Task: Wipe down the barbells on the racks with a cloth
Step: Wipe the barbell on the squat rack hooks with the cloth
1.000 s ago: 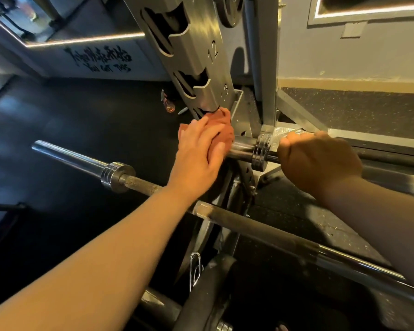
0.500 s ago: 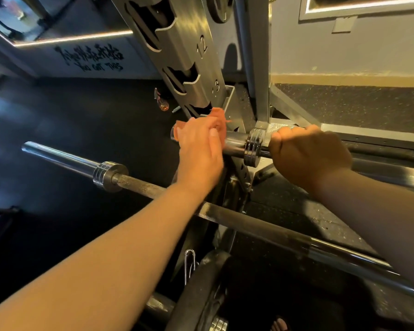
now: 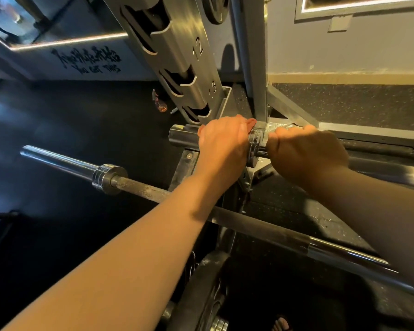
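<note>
L hand [image 3: 222, 142] has slid right along the far barbell [image 3: 182, 136] w/ the cloth [image 3: 252, 122]. The sleeve's bare end now shows left of it, and the knuckles sit just beside the collar. Slotted rack [image 3: 189, 56] upright, numbered 12 & 13, leans over the far bar, which lies at the rack's foot. In front, the near barbell [image 3: 58, 161] runs from lower left to lower right, passing under the L forearm; its shaft looks grimy by the collar. L hand is curled over the far bar's sleeve, grasping the cloth, w/ only an orange-red sliver showing past the fingers. R hand [image 3: 306, 151] is clenched round the same bar's shaft, just right of the collar.
</note>
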Demonstrator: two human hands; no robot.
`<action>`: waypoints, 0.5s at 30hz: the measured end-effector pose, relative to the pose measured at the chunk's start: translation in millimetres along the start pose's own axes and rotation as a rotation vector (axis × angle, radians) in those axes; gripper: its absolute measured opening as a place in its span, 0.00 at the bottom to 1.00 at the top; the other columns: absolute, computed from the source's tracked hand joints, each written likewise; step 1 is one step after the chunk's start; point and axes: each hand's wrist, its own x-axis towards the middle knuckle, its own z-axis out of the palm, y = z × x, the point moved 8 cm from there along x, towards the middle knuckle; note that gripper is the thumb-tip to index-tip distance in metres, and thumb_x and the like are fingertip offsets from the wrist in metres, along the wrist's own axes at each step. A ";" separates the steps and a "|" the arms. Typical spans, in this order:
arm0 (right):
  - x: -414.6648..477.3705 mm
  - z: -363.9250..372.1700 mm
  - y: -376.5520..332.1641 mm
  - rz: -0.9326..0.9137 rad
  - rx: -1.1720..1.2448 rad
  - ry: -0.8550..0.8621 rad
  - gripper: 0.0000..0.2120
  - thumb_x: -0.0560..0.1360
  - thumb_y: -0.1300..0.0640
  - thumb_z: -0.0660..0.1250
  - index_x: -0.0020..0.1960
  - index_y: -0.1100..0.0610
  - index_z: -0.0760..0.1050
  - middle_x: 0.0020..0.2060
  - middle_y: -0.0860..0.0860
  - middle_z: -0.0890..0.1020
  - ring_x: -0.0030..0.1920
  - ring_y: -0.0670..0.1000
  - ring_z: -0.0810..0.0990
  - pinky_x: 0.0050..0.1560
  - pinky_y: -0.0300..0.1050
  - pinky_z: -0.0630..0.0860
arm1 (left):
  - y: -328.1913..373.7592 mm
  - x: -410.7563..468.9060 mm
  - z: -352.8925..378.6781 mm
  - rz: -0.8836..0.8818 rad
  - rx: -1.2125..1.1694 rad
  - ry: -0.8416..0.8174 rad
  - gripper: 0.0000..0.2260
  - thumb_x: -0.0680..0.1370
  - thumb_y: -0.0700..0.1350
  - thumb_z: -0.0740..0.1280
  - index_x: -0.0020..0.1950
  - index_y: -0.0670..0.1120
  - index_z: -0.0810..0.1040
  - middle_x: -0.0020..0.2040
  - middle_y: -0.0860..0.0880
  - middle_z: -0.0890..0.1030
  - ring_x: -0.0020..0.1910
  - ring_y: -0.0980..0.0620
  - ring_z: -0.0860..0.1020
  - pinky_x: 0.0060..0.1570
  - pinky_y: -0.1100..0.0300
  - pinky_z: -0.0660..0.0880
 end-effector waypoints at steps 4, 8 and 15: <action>-1.9 -5.6 -1.4 0.004 0.008 0.006 0.20 0.84 0.50 0.49 0.45 0.58 0.74 0.31 0.54 0.73 0.29 0.55 0.73 0.28 0.44 0.69 | -14.9 -52.9 -2.7 0.195 -0.290 0.104 0.11 0.84 0.47 0.61 0.66 0.51 0.74 0.63 0.52 0.76 0.63 0.52 0.74 0.66 0.53 0.68; -1.7 -4.1 1.8 0.045 0.024 0.021 0.23 0.85 0.50 0.45 0.43 0.57 0.74 0.29 0.54 0.73 0.27 0.55 0.72 0.28 0.42 0.66 | -59.8 -61.3 4.7 0.121 -0.236 0.119 0.15 0.86 0.52 0.55 0.68 0.49 0.75 0.68 0.50 0.74 0.67 0.49 0.73 0.69 0.52 0.67; -0.9 1.1 -3.6 -0.033 -0.003 -0.016 0.21 0.85 0.48 0.44 0.53 0.56 0.73 0.36 0.53 0.75 0.33 0.54 0.75 0.30 0.46 0.71 | 5.5 -16.1 12.3 -0.066 -0.286 0.110 0.08 0.81 0.42 0.62 0.58 0.47 0.78 0.51 0.49 0.78 0.50 0.52 0.74 0.60 0.54 0.69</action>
